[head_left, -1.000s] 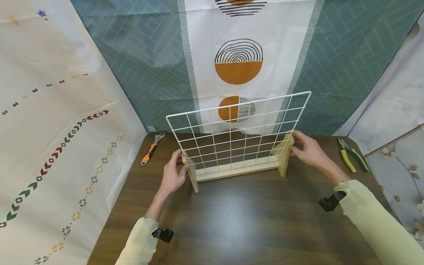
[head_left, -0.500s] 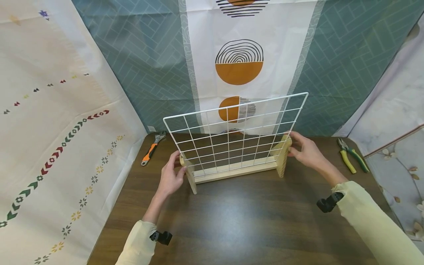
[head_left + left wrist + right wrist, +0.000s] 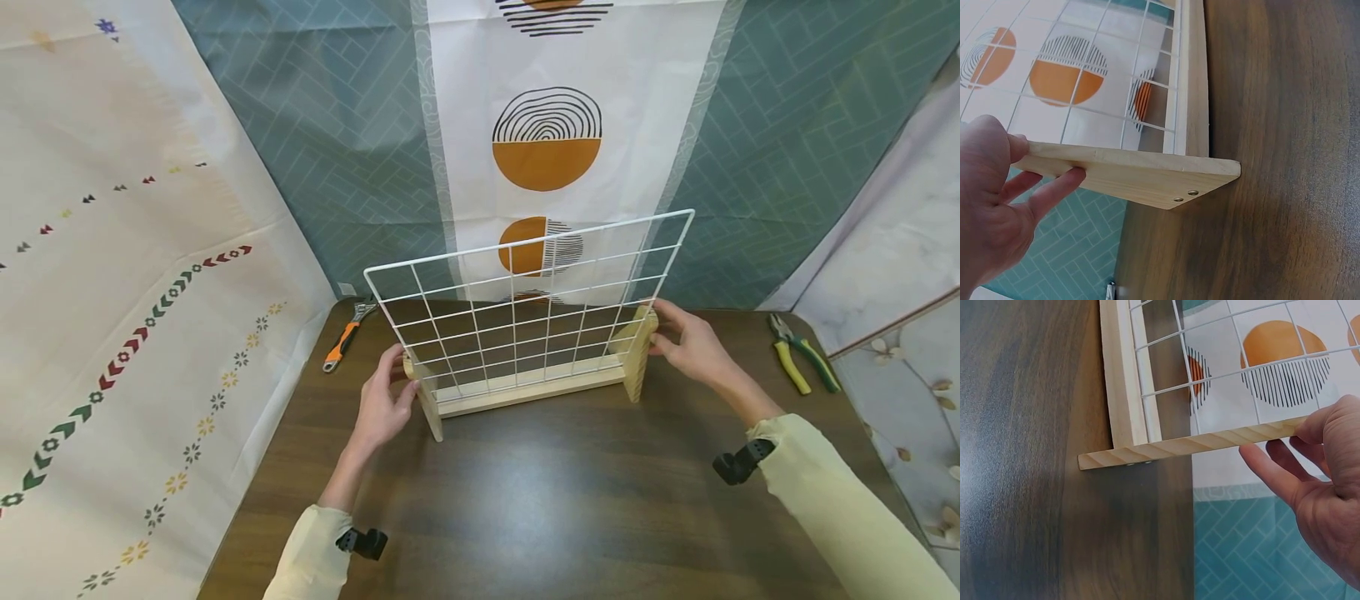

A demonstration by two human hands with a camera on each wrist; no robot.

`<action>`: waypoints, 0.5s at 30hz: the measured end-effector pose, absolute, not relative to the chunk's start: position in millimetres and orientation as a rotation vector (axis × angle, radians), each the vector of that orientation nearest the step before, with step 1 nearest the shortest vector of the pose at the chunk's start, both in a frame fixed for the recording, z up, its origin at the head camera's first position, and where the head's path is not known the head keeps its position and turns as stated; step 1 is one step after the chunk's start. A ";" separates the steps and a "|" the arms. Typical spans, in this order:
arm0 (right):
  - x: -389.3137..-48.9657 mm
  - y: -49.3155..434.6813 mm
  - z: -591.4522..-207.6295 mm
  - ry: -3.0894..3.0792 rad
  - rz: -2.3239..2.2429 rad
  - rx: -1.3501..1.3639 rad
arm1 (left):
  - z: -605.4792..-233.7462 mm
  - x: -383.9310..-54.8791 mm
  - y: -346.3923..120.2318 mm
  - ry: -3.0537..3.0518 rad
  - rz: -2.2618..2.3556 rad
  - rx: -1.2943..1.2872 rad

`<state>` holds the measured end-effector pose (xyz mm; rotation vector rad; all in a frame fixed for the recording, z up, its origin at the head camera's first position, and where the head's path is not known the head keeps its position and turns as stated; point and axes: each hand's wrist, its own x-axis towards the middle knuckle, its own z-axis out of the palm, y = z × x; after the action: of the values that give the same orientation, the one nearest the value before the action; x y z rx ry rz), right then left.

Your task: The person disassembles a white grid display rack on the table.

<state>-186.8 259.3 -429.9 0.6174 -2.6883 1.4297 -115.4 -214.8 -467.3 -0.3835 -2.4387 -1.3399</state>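
A small rack with a light wooden base bar (image 3: 532, 390) and a white wire grid (image 3: 525, 243) stands on the brown table. Its grid leans back toward the rear wall. My left hand (image 3: 381, 404) holds the rack's left wooden end panel (image 3: 1116, 169), thumb at the edge and fingertips on the outer face. At the other side, the right end panel (image 3: 1179, 446) is held by my right hand (image 3: 693, 342), with its thumb on the edge and fingers against the outside. Two metal screw heads (image 3: 1192, 192) show low on the left panel.
An adjustable wrench (image 3: 345, 337) with an orange handle lies at the back left of the table (image 3: 525, 492). Pliers (image 3: 798, 354) with yellow and green handles lie at the back right. Patterned cloth (image 3: 352, 125) hangs behind and along both sides.
The rack has shifted slightly left and toward me, both hands moving along with it. Their hold looks the same. The wrench and pliers stay where they lay.
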 end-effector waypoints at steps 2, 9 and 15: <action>-186.7 258.3 -430.8 -2.686 1.426 0.617 | -467.7 -114.5 -215.6 -2.438 -1.328 -0.384; -186.8 255.6 -432.0 -2.700 1.411 0.605 | -467.7 -110.3 -217.9 -2.435 -1.334 -0.382; -186.1 254.1 -430.0 -2.745 1.398 0.569 | -469.5 -107.2 -219.6 -2.421 -1.327 -0.379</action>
<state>-186.1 254.1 -430.0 0.5688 -2.7450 1.3982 -107.2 -219.6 -469.5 -0.3791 -2.4210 -1.3268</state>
